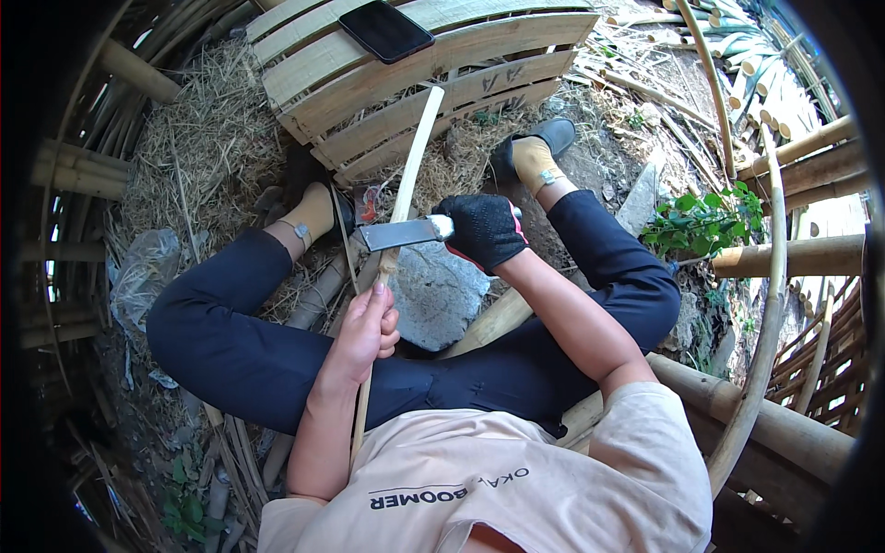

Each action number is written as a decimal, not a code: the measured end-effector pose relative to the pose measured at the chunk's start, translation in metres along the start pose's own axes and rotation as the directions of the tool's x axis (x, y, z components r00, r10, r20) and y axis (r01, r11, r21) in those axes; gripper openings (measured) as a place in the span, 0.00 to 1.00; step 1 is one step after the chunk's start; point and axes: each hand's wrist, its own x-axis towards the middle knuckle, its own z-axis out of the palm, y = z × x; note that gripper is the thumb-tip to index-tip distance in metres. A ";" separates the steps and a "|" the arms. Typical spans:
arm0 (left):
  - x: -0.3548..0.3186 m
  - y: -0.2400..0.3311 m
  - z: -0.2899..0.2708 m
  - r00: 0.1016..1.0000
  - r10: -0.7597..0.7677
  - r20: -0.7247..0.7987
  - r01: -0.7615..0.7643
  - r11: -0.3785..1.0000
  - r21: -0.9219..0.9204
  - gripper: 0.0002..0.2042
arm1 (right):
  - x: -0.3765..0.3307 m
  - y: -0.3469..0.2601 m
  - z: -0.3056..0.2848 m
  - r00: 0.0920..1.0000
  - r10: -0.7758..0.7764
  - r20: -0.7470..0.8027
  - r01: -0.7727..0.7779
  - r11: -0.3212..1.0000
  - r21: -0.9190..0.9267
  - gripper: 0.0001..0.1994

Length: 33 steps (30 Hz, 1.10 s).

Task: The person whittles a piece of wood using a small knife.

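Observation:
My bare left hand (pixel 362 334) is closed around a long pale bamboo strip (pixel 418 152), thumb lying along it. The strip slants up and away from my lap, its lower end passing below the fist toward my shirt. In a black glove, my right hand (pixel 486 232) grips a knife (pixel 396 235) with a broad flat blade. That blade lies across the strip, a little beyond my left hand. Roughened fibres or shavings (pixel 388 263) show on the strip just below the blade. A big grey stone (pixel 433 300) sits beneath, between my legs.
Ahead stands a slatted wooden crate (pixel 369 106) with a black phone (pixel 386 30) on top. A clear plastic bag (pixel 147 272) lies at left among straw. Bamboo poles (pixel 793 253) and a leafy plant (pixel 705 221) are at right; cut bamboo (pixel 761 78) is piled far right.

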 end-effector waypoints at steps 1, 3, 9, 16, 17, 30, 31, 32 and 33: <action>0.000 -0.001 -0.002 1.000 0.000 -0.003 0.000 1.000 -0.002 0.17 | 0.000 0.000 0.001 1.000 0.006 -0.002 -0.006 1.000 0.007 0.06; 0.001 -0.002 -0.004 1.000 0.014 -0.018 -0.014 1.000 -0.018 0.17 | 0.000 -0.001 0.001 1.000 0.010 0.000 -0.010 1.000 0.015 0.06; 0.002 0.003 -0.006 0.998 0.020 0.061 -0.015 0.997 -0.074 0.17 | -0.007 -0.023 -0.011 1.000 -0.024 -0.002 0.024 0.998 -0.063 0.04; -0.001 0.011 -0.003 0.986 0.013 0.166 0.011 0.990 -0.140 0.17 | -0.009 -0.027 -0.018 0.998 -0.046 0.031 0.043 0.994 0.099 0.06; -0.001 0.011 -0.002 0.986 0.008 0.168 0.016 0.990 -0.141 0.17 | -0.010 -0.025 -0.018 0.998 -0.037 0.048 0.031 0.992 0.122 0.06; 0.007 0.008 -0.024 0.997 0.062 0.053 -0.052 0.983 -0.174 0.16 | -0.042 -0.018 -0.049 0.669 0.130 0.732 -0.668 0.538 0.515 0.21; 0.007 0.006 -0.027 0.996 0.068 0.051 -0.058 0.982 -0.180 0.16 | -0.052 -0.020 -0.046 0.522 0.146 0.840 -0.836 0.282 0.471 0.25; 0.007 0.006 -0.030 0.997 0.067 0.045 -0.058 0.983 -0.176 0.16 | -0.064 -0.025 -0.044 0.503 0.109 0.857 -0.855 0.203 0.477 0.27; 0.009 0.005 -0.030 0.997 0.063 0.046 -0.054 0.984 -0.172 0.17 | -0.077 -0.029 -0.044 0.486 0.075 0.871 -0.871 0.122 0.476 0.28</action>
